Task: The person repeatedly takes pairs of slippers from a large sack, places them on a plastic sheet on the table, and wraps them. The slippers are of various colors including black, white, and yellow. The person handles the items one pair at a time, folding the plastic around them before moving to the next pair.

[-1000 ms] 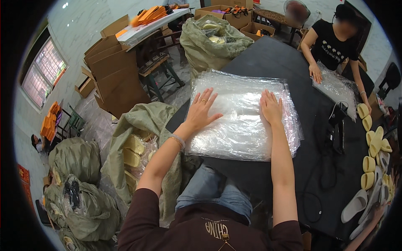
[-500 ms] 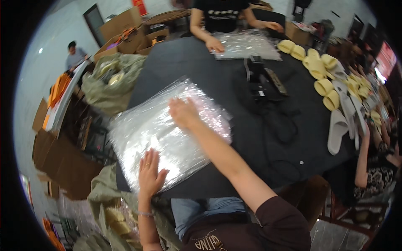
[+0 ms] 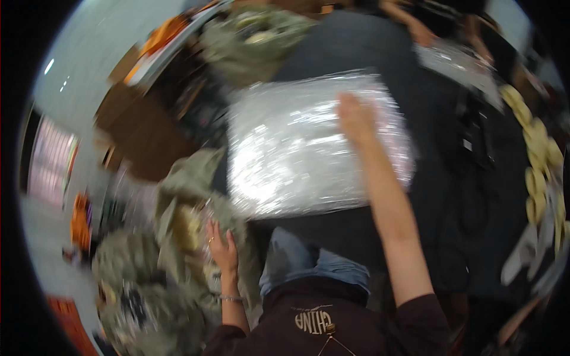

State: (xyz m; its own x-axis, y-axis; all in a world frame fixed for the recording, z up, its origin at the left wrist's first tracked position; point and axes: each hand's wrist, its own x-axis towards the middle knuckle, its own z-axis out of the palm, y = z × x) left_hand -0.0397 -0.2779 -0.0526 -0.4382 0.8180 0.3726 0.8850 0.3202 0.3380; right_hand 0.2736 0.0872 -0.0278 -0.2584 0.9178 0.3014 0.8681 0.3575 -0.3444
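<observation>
A stack of clear plastic bags [image 3: 285,148] lies on the dark cloth-covered table in front of me. My right hand [image 3: 357,121] rests on the right part of the stack, palm down; its fingers are blurred but look laid out flat. Off the table's near left edge, my left hand [image 3: 222,246] is open, fingers apart, over the mouth of a green woven sack [image 3: 184,172]. Inside that sack are pale yellow slippers [image 3: 189,228] and some clear wrapping. Whether the left fingers touch the contents I cannot tell.
Yellow slippers [image 3: 536,151] and grey slippers [image 3: 519,255] line the table's right side. A dark device with a cable [image 3: 475,136] lies nearer. At the far side a co-worker's hand [image 3: 423,34] touches another plastic bag pile [image 3: 460,65]. More sacks and a cardboard box [image 3: 145,127] stand left.
My left hand has left the plastic bags and moved down to the sack at the left. My right hand stays on the stack. The view has swung left and down.
</observation>
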